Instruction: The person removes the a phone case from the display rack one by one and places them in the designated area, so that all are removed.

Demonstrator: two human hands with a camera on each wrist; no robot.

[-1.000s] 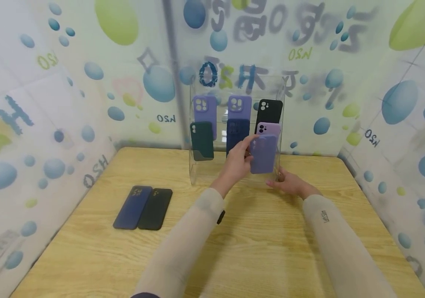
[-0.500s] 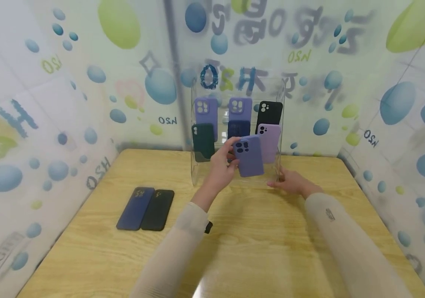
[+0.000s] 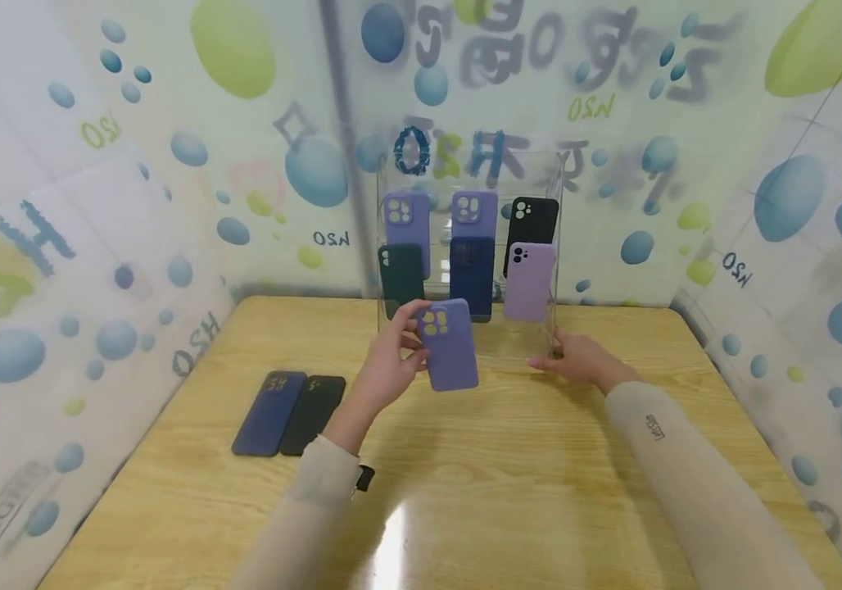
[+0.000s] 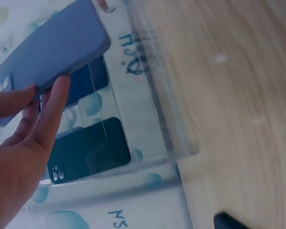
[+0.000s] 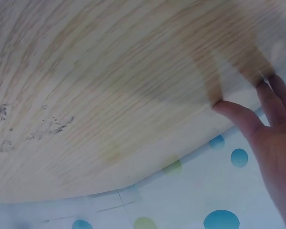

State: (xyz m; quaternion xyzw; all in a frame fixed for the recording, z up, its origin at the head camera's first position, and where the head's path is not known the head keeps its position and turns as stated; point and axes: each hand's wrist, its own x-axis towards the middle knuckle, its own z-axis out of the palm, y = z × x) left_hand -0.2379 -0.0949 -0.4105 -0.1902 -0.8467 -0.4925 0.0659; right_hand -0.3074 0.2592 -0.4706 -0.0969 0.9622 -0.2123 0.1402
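My left hand [image 3: 391,365] holds a purple phone case [image 3: 450,344] upright above the table, in front of the clear acrylic display stand [image 3: 557,246]. In the left wrist view the same case [image 4: 52,47] rests against my fingertips [image 4: 57,95]. The stand carries two purple cases [image 3: 399,221], a dark green one [image 3: 400,279], a navy one [image 3: 471,274], a black one [image 3: 533,220] and a lilac one [image 3: 529,280]. My right hand [image 3: 576,360] rests with straight fingers at the stand's right front corner; the right wrist view shows its fingers [image 5: 238,117] touching the clear base.
A navy case [image 3: 268,414] and a black case [image 3: 312,414] lie side by side on the wooden table [image 3: 502,492] at the left. Printed bubble-pattern walls enclose the table on three sides.
My left hand has drawn the purple case away from the stand's right column, leftward and down toward me. The right hand has stayed at the stand's corner.
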